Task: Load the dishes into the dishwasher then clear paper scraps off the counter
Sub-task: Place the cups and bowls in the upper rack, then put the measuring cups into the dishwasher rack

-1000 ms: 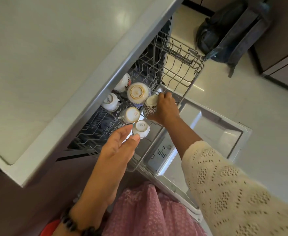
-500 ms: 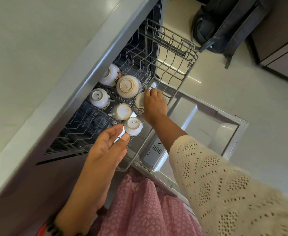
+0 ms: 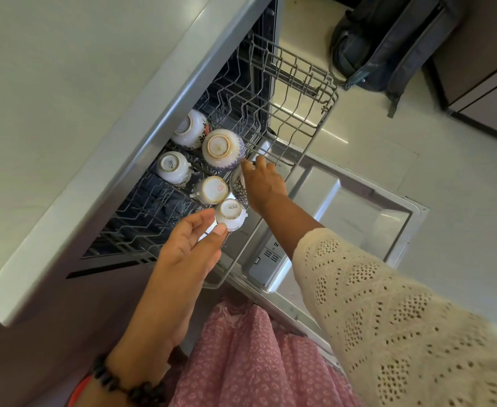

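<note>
Worktop (image 3: 65,98) overhangs pulled-out dishwasher rack (image 3: 297,92); backpack (image 3: 388,42) on floor beyond. Six cups inverted in rack. Right hand (image 3: 263,185) covers patterned cup (image 3: 237,183), fingers closed on it. Left hand (image 3: 188,245) fingers spread, beside nearest white cup (image 3: 231,214).

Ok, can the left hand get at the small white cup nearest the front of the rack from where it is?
Probably yes. The left hand is open, its fingertips right beside the small white cup, which sits upside down in the rack with nothing between them. The right hand is busy with the patterned cup further back.
</note>
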